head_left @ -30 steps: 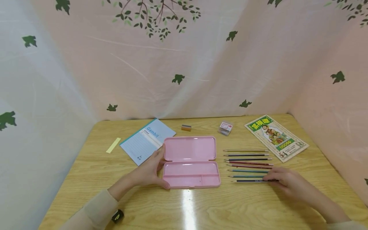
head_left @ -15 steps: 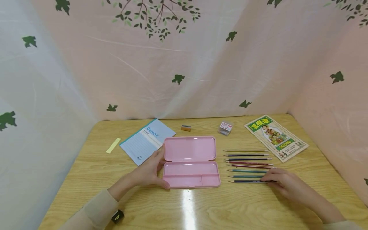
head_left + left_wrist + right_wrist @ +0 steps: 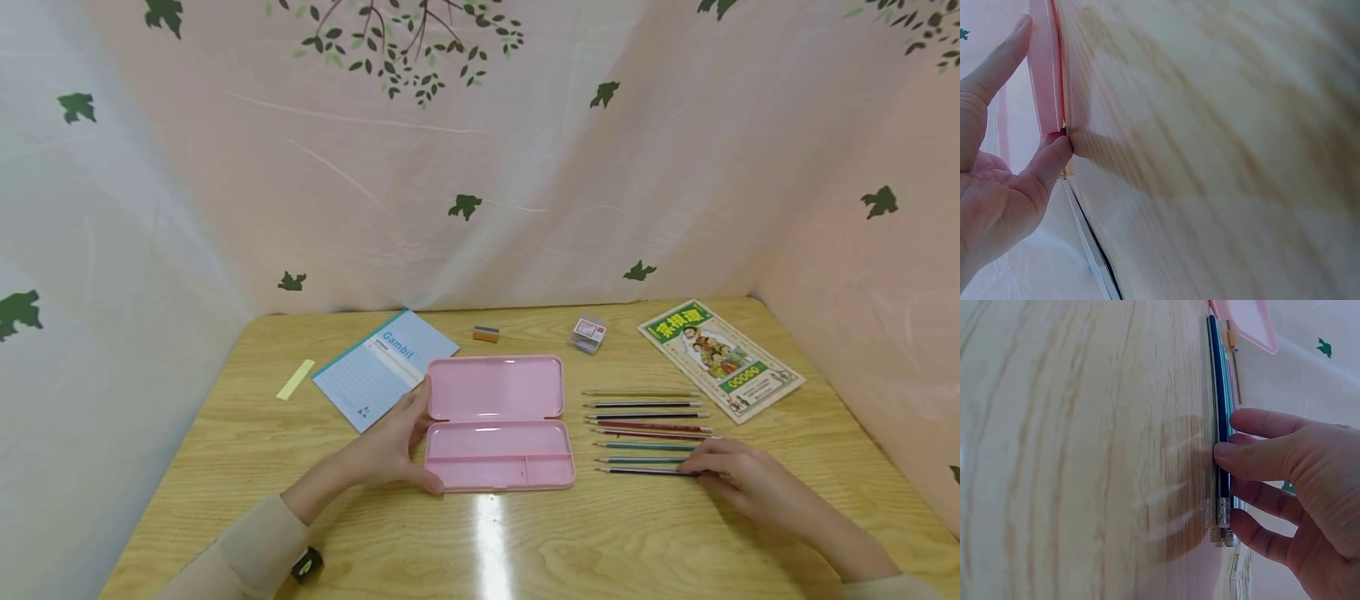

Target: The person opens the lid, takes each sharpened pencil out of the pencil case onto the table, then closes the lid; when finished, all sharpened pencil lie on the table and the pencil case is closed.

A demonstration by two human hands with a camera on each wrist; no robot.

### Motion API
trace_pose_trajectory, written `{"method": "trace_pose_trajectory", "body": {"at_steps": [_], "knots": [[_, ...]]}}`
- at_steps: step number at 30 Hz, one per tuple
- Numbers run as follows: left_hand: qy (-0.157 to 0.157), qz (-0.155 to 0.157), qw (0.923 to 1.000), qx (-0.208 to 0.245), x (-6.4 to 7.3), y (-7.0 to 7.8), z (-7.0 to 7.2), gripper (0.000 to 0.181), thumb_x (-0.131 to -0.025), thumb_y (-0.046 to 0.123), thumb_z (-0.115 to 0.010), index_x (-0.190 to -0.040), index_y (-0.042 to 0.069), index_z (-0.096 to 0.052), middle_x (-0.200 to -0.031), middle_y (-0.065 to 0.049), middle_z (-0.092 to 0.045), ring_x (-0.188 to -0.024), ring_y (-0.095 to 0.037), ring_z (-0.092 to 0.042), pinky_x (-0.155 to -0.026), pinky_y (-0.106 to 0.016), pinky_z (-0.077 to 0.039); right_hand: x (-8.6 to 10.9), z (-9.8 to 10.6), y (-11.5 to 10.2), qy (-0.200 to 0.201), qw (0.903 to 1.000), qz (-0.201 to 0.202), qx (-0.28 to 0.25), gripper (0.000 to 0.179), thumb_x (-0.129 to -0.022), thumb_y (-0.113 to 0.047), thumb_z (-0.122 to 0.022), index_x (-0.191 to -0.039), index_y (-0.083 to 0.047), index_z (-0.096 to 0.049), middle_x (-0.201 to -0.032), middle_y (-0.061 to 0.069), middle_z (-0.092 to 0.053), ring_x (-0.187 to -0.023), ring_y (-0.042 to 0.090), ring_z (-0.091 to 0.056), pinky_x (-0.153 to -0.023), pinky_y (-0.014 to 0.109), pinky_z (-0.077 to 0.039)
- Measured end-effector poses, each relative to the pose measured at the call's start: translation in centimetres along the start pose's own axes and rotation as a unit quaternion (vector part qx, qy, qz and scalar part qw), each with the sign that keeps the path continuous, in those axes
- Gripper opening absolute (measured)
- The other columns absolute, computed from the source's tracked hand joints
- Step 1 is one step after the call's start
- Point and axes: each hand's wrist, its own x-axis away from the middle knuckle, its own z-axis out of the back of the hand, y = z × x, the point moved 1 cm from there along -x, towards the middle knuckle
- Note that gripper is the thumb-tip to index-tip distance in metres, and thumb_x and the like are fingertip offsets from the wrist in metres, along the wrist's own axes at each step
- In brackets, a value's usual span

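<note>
A pink pencil case (image 3: pixel 496 388) lies with its lid thrown back, its divided tray nearest me. My left hand (image 3: pixel 381 446) holds it at the left end, thumb at the front corner and fingers along the lid side; the left wrist view shows fingertips right at the case wall (image 3: pixel 1044 69). To the right, several pencils (image 3: pixel 647 416) lie in a row, points facing the case. My right hand (image 3: pixel 761 483) pinches the nearest one, a dark blue pencil (image 3: pixel 1219 387), near its metal-capped end between thumb and fingers.
Behind the case are a blue notebook (image 3: pixel 375 379), a small orange-and-blue block (image 3: pixel 486 333) and a little clear box (image 3: pixel 588 335). A green-and-cream booklet (image 3: pixel 720 360) lies back right. A yellow strip (image 3: pixel 296 380) is at left, a small black object (image 3: pixel 307 565) by my left forearm.
The dark blue pencil has slid slightly left in my right hand's pinch, bringing its point about level with the neighbouring pencils. My left hand and the case have stayed put.
</note>
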Motion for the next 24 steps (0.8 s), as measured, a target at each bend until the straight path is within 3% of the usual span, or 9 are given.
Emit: {"method": "trace_pose_trajectory", "body": {"at_steps": [2, 5, 7, 17, 21, 24], "knots": [[0.000, -0.002, 1.0000, 0.002, 0.0, 0.0, 0.0, 0.147, -0.066, 0.027, -0.098, -0.162, 0.022, 0.012, -0.163, -0.018, -0.008, -0.129, -0.026, -0.052, -0.114, -0.035, -0.037, 0.0, 0.0, -0.1, -0.003, 1.0000, -0.005, 0.004, 0.026, -0.081, -0.007, -0.084, -0.102, -0.023, -0.078, -0.101, -0.014, -0.066, -0.092, 0.012, -0.066, -0.099, 0.004, -0.037], [0.000, -0.003, 1.0000, 0.004, 0.1, 0.0, 0.0, 0.146, -0.066, 0.026, -0.098, -0.162, 0.022, 0.013, -0.163, -0.018, -0.007, -0.129, -0.026, -0.052, -0.114, -0.035, -0.037, -0.1, 0.0, -0.2, -0.005, 0.9998, -0.016, 0.010, 0.053, -0.060, 0.009, -0.087, -0.101, -0.024, -0.078, -0.101, -0.013, -0.067, -0.092, 0.012, -0.066, -0.097, 0.003, -0.038], [0.000, -0.005, 1.0000, 0.004, 0.1, 0.0, -0.1, 0.146, -0.066, 0.026, -0.098, -0.162, 0.023, 0.012, -0.163, -0.017, -0.007, -0.129, -0.026, -0.051, -0.114, -0.035, -0.037, -0.1, 0.0, -0.3, -0.004, 0.9997, -0.020, 0.013, 0.057, -0.057, 0.010, -0.087, -0.102, -0.024, -0.078, -0.101, -0.013, -0.067, -0.092, 0.012, -0.066, -0.094, 0.003, -0.040], [0.004, -0.017, 0.9998, 0.006, 0.1, 0.3, -0.1, 0.148, -0.064, 0.024, -0.099, -0.162, 0.020, 0.011, -0.162, -0.018, -0.011, -0.129, -0.028, -0.052, -0.114, -0.035, -0.038, -0.7, 0.4, -0.6, -0.013, 0.9988, -0.046, -0.011, 0.050, -0.065, 0.009, -0.086, -0.103, -0.022, -0.077, -0.102, -0.013, -0.069, -0.094, 0.011, -0.066, -0.094, 0.002, -0.039], [0.005, -0.026, 0.9996, 0.011, 0.2, 0.4, 0.0, 0.147, -0.065, 0.023, -0.099, -0.163, 0.021, 0.011, -0.161, -0.018, -0.012, -0.127, -0.027, -0.053, -0.114, -0.037, -0.038, -1.6, 0.8, -0.9, -0.009, 0.9935, -0.080, -0.080, 0.044, -0.072, 0.012, -0.082, -0.109, -0.011, -0.075, -0.105, -0.003, -0.073, -0.099, 0.007, -0.066, -0.087, 0.006, -0.048], [0.006, -0.029, 0.9996, 0.006, 0.3, 0.3, 0.0, 0.146, -0.066, 0.024, -0.098, -0.162, 0.019, 0.011, -0.161, -0.019, -0.011, -0.127, -0.027, -0.054, -0.114, -0.038, -0.038, -2.5, 1.1, -1.1, -0.007, 0.9789, -0.115, -0.169, 0.041, -0.082, 0.013, -0.075, -0.121, -0.001, -0.070, -0.112, 0.007, -0.073, -0.104, 0.005, -0.066, -0.084, 0.013, -0.054]]}}
